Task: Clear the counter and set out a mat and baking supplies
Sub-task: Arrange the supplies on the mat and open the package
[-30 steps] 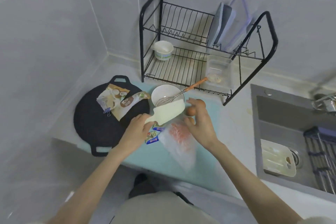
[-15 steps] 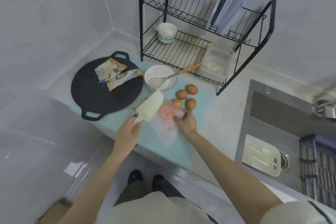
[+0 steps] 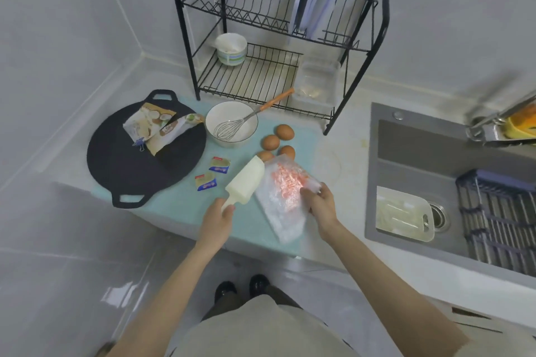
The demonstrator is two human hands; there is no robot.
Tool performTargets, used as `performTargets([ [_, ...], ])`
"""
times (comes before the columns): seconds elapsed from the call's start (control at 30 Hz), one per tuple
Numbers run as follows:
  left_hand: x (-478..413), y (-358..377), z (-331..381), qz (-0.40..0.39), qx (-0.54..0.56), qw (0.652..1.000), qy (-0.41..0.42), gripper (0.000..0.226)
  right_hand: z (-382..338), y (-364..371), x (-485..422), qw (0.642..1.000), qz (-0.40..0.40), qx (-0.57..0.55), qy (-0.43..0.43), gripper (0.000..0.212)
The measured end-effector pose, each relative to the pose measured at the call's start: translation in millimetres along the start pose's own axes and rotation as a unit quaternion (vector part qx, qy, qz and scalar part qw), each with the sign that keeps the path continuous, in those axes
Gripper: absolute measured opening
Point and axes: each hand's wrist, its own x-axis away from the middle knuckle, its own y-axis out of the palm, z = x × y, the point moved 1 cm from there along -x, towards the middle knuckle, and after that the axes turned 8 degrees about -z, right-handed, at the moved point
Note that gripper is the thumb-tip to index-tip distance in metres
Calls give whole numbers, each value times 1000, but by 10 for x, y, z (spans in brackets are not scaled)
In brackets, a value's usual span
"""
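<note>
Setting: A grey-tiled kitchen corner seen from above, where a white bench [image 3: 345, 174] runs from the wall to a grey sink [image 3: 412, 151] on the right.
Mat: A pale teal mat [image 3: 179, 209] lies flat on the bench in front of the person, carrying most of the supplies.
Pan: A round black pan [image 3: 130, 174] with two loop handles sits over the mat's left end; two opened packets [image 3: 158, 129] lie on it.
Bowl: A white bowl [image 3: 224, 113] stands at the mat's far side with a whisk [image 3: 246, 118] resting inside, its orange handle leaning toward the rack.
Eggs: Four brown eggs [image 3: 284, 132] cluster just right of the bowl, the nearest partly hidden by the spatula's blade.
Sachets: Two small sachets [image 3: 219, 164] lie between pan and spatula.
Left hand: The left hand [image 3: 216, 223] wraps its fingers round the handle of a cream spatula [image 3: 245, 181], blade pointing away toward the eggs.
Right hand: The right hand [image 3: 320, 207] pinches the right edge of a clear plastic bag [image 3: 282, 211] with pink-orange contents, fingers curled on it. The bag is over the mat's near right part, just beside the spatula; whether it rests there or is lifted cannot be told.
Rack: A black two-tier dish rack [image 3: 181, 38] stands behind the mat, holding a cup [image 3: 232, 48] and a clear container [image 3: 317, 81] below, flat boards [image 3: 311, 0] upright above.
Sink: A white tray [image 3: 403, 214] and a dark basket [image 3: 499, 211] sit in the basin.
</note>
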Motion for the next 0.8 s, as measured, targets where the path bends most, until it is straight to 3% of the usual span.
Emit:
performTargets([
  [0.17, -50, 220, -88, 16, -88, 996, -26, 23, 224, -250, 72, 995, 31, 76, 56, 24],
  [0.43, 3, 342, -81, 41, -68, 994, -73, 30, 133, -110, 88, 983, -53, 170, 48, 27],
  [0.53, -2, 388, -57, 36, -45, 995, -77, 28, 72, -35, 92, 968, -73, 235, 42, 37],
  [0.67, 92, 435, 9, 22, -42, 993, -108, 45, 44, 15, 136, 953, -43, 297, 31, 45],
  [0.8, 167, 445, 43, 21, -39, 990, -135, 53, 67, -22, 143, 950, -27, 311, -3, 67],
])
